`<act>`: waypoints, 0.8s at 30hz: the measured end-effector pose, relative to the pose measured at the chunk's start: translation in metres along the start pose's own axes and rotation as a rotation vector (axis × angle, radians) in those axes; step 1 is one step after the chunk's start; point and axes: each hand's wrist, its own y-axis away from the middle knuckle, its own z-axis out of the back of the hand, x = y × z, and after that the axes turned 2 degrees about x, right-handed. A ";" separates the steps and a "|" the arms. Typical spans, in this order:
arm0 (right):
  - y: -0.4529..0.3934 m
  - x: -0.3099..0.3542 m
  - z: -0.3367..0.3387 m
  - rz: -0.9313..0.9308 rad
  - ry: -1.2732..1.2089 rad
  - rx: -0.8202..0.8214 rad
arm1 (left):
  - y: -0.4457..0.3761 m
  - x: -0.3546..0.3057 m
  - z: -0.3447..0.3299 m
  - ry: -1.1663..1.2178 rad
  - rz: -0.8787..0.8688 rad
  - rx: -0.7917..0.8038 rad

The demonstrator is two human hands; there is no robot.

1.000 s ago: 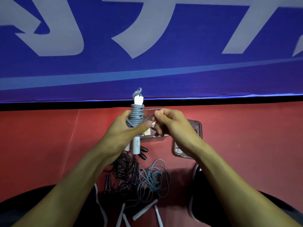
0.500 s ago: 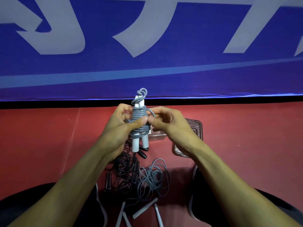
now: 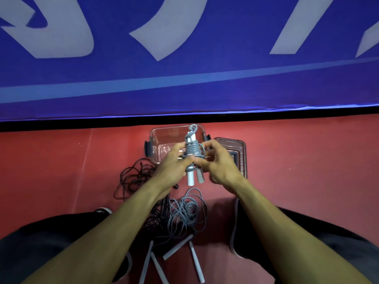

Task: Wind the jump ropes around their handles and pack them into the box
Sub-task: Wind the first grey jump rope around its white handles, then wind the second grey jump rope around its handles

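Step in hand: we judge we are finishing the wind on the grey rope bundle [image 3: 191,154], its cord coiled tight round two pale handles held upright.
Left hand [image 3: 174,165]: we grip the bundle from its nine o'clock side, fingers curled round the coils.
Right hand [image 3: 217,160]: we pinch at the three o'clock edge of the coils, where the loose end seems to be; the exact tuck we cannot tell.
Where it sits: the bundle hangs above the near edge of the clear box [image 3: 164,138], which looks empty.
Lid [image 3: 239,152]: on the floor at the box's three o'clock.
Still waiting: a loose grey rope [image 3: 184,214] and a tangled black rope [image 3: 133,177] towards six o'clock.
Next move: we reckon it calls for securing the end, then lowering the bundle towards twelve o'clock into the box.
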 end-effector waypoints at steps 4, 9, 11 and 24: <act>0.001 -0.059 -0.011 -0.210 -0.091 -0.058 | -0.013 0.046 -0.023 -0.015 0.151 0.004; 0.007 -0.135 -0.007 -0.376 -0.067 -0.149 | -0.030 0.114 -0.050 -0.017 0.322 -0.010; 0.007 -0.161 -0.002 -0.434 -0.061 -0.193 | -0.038 0.134 -0.059 0.001 0.376 0.004; -0.030 -0.265 0.021 -0.595 0.220 -0.360 | -0.113 0.224 -0.121 0.118 0.498 0.079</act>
